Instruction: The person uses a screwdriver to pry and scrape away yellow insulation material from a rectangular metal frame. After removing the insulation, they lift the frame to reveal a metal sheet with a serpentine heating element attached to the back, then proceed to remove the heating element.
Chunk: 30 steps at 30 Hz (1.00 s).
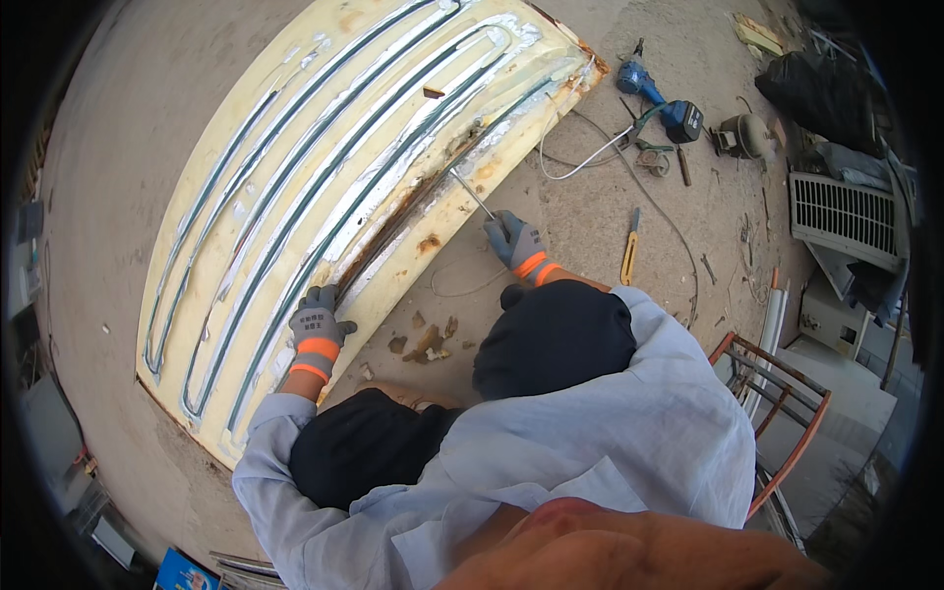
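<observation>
A long yellow foam panel (332,51) lies on the ground before me, with dark looped tubing (295,173) running along it under strips of silver foil tape. A brown, rusty groove (391,240) is cut along its near side. My right hand (512,240), in a grey glove with orange bands, grips a thin metal rod tool (472,193), whose far end meets the tubing at the groove. Resting on the panel by the groove's lower end is my left hand (318,321), gloved alike, its thumb apart from the fingers. Nothing is seen in that hand.
To the right lie a blue cordless power tool (656,96), a yellow utility knife (630,251), a compressor (741,136) and a loose thin cable (656,210). Foam crumbs (428,343) are scattered near my feet. A rusty metal frame (774,405) and a louvred grille (843,210) stand farther right.
</observation>
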Available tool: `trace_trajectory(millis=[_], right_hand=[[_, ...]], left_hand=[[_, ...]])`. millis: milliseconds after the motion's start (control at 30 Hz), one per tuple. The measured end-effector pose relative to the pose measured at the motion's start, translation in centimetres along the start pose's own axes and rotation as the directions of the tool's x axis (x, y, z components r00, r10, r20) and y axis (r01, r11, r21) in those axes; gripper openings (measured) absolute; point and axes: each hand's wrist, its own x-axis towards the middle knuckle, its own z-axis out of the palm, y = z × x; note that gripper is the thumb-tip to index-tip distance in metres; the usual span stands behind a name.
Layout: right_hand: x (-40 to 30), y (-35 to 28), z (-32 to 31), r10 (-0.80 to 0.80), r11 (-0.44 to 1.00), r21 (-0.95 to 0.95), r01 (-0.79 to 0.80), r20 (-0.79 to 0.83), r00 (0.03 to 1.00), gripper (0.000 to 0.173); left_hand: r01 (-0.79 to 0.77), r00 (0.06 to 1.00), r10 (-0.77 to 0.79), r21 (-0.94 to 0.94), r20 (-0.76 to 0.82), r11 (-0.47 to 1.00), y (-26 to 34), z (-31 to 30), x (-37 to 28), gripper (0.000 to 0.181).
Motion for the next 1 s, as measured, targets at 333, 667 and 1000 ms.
trace_trajectory(millis=[333,667,1000], right_hand=[[1.0,4.1,2.4,-0.164,0.981,-0.111,0.157,-0.063,0.984,0.024],[0.7,3.8,1.7,-0.218,0.971,-0.126,0.204,-0.106,0.97,0.025],[-1.8,-4.9,-5.9,0.257,0.965,-0.124,-0.233,0.249,0.934,0.037]], left_hand=[[-0.012,1.0,0.013,0.018,-0.019,1.0,0.2,-0.3,0.2,0.075],[-0.028,0.997,0.026,-0.024,-0.074,0.999,0.9,-0.7,-0.3,0.069],[-0.004,0.997,0.003,-0.016,-0.083,1.0,0.0,0.1,-0.6,0.068]])
